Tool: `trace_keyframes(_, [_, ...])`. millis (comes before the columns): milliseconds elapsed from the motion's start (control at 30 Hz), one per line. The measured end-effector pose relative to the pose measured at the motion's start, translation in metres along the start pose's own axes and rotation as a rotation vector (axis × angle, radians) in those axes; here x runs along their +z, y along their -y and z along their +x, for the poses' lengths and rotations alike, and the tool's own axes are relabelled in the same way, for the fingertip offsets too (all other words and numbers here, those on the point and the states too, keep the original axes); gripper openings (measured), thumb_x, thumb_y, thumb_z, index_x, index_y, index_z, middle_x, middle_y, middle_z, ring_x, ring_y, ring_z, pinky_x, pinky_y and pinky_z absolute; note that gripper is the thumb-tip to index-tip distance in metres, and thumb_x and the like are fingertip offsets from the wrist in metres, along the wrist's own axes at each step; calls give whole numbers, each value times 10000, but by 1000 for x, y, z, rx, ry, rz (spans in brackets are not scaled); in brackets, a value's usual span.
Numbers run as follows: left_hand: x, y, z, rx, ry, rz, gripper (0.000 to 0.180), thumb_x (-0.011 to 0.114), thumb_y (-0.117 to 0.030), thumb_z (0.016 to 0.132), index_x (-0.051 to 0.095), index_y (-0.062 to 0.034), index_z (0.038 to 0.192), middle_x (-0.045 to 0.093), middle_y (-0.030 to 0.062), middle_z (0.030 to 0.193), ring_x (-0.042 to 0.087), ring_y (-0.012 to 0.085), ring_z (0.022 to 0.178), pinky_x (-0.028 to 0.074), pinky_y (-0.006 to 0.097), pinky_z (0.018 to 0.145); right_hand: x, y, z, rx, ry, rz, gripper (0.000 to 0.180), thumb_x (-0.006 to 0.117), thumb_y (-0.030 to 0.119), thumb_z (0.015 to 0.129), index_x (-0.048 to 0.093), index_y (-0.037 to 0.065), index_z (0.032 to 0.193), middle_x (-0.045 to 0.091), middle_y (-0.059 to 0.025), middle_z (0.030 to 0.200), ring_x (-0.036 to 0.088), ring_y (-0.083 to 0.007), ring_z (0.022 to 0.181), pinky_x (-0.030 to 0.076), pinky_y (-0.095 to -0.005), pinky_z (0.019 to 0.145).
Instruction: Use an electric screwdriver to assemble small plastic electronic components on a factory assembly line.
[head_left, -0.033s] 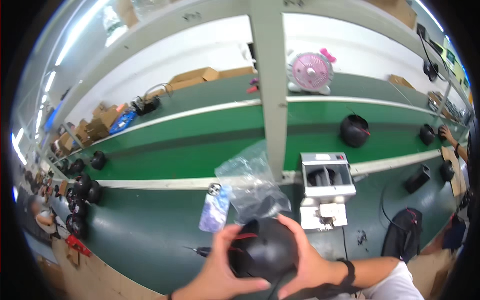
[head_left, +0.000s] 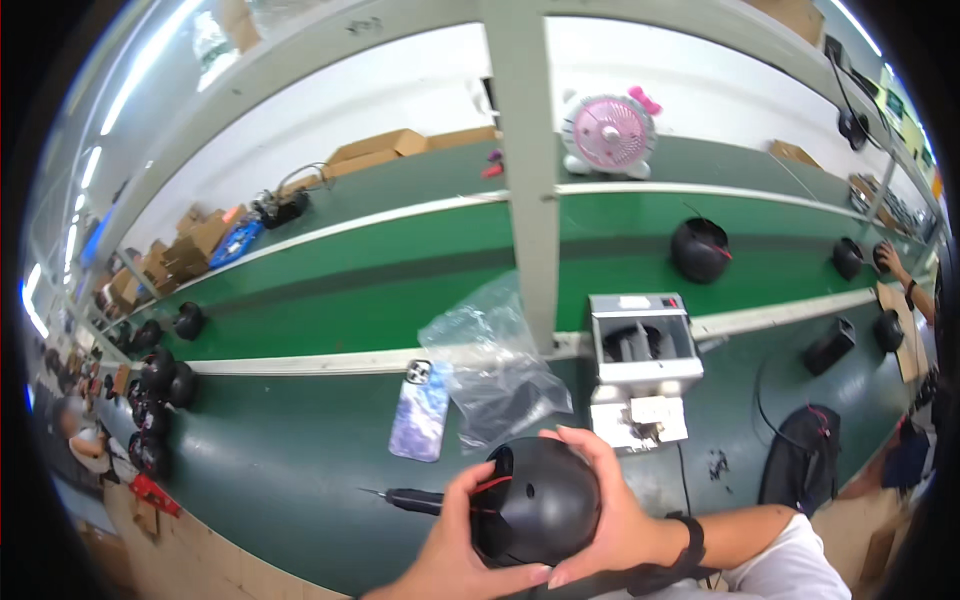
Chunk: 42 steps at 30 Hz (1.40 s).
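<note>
A round black plastic shell [head_left: 545,500] is held between both my hands, low in the view near the bench's front. It has an opening on its left side, where a red wire shows, and a small hole in its curved face. My left hand [head_left: 455,545] wraps the open side, thumb underneath. My right hand [head_left: 615,510] curls round the right side, its fingertips over the top. Just left of my left hand lies a black-handled screwdriver [head_left: 412,500], its thin shaft pointing left. What is inside the shell is mostly hidden.
Beyond my hands lie a marbled phone [head_left: 418,412] and a clear plastic bag [head_left: 500,385]. A grey metal machine [head_left: 645,345] stands right of them. Another black shell [head_left: 700,250] sits on the green belt [head_left: 400,300]. Several black shells crowd the left; a co-worker's hand [head_left: 892,262] shows far right.
The shell has turned in my hands, so its small hole now shows. More of the screwdriver handle is visible. The whole view has shifted slightly.
</note>
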<state>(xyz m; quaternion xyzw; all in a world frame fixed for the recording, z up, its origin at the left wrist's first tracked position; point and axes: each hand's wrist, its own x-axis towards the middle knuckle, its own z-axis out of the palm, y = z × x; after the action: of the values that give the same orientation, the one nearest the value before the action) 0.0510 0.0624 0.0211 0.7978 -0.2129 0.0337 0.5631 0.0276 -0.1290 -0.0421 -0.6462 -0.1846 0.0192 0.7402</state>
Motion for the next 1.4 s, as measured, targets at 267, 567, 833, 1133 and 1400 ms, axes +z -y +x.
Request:
trace_keyframes(267, [-67,92,-24,101,436,690,1019,934,-395,632,455,-42,1459,527,194,1319,514,372,1226,432,491,1040,-74,32,-85,288,-6,-22,1068,982,184,629,332,88,1471,519,-105,1370,514,-204,1281,418,-360,1095])
trace_keyframes(567, [-31,64,32,297,368,394,523,800,-200,741,588,-33,1188,565,125,929,580,266,839,483,365,791,-72,33,-133,277,-193,-318,1051,956,425,621,397,62,1434,560,-164,1317,574,-313,1214,473,-403,1024])
trace_keyframes(833, [74,-24,85,200,191,-940,702,725,-623,835,443,-49,1124,552,65,736,568,198,610,533,384,655,-79,32,-119,321,-208,-266,1034,971,352,635,394,28,1430,541,-158,1333,567,-287,1228,466,-378,1044])
trace_keyframes(1133, [146,-28,105,-16,170,-682,1101,387,-1044,617,527,-36,1034,498,4,582,494,160,459,485,339,488,-70,34,-110,303,-223,-310,1031,918,468,645,408,-1,1409,485,-208,1350,513,-355,1265,433,-411,1066])
trace_keyframes(1400, [86,-84,54,236,58,-710,415,491,-496,1040,484,-88,1113,472,-33,575,450,95,407,436,299,414,-70,30,-110,259,-233,-312,1019,924,459,638,425,-6,1394,489,-208,1336,523,-363,1249,447,-416,1052])
